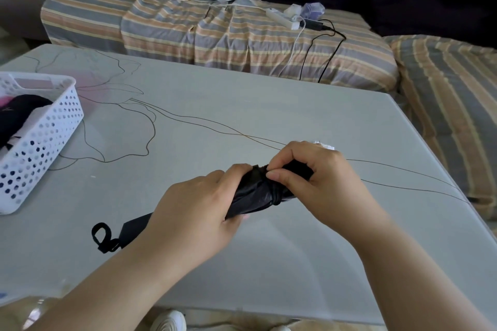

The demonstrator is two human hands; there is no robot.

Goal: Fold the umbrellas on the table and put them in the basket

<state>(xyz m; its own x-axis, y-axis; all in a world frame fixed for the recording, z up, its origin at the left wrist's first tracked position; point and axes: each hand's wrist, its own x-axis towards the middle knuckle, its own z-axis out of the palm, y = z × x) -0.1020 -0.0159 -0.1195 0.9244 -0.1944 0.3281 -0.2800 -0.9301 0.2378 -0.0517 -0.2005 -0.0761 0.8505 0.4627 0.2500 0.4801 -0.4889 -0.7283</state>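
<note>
A black folded umbrella (255, 192) lies across the middle of the grey table (242, 115), its handle and wrist loop (103, 238) pointing to the lower left. My left hand (196, 212) grips the rolled canopy around its middle. My right hand (317, 180) pinches the fabric near the canopy's far end, where a strap wraps the bundle. A white perforated basket (45, 129) stands at the table's left edge and holds a dark folded umbrella (18, 115) with some pink showing beside it.
Behind the table is a sofa with a striped cover (215, 32). A white power strip (282, 19) and black cables (322, 48) lie on it. A white shoe (169, 321) shows below the table's near edge.
</note>
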